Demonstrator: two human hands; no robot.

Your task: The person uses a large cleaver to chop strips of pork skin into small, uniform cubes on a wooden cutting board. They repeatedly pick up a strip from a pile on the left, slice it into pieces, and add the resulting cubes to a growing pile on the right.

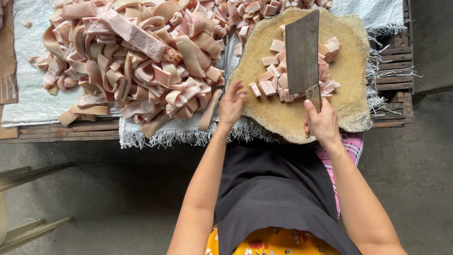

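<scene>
Right hand (323,123) gripping cleaver (302,52) over meat cubes (273,80) on chopping block (349,85), left hand (232,104) loosely spread, empty, just left of cubes

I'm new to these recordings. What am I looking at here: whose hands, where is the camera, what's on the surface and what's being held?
There is no machine: a person works with bare hands, and the single camera on their head looks straight down. The right hand grips the handle of a cleaver, whose blade is over small pink cubes on a round chopping block. The left hand holds nothing and is at the block's near left edge. To the left, a big heap of pink strips lies on a white woven cloth over wooden boards.
</scene>
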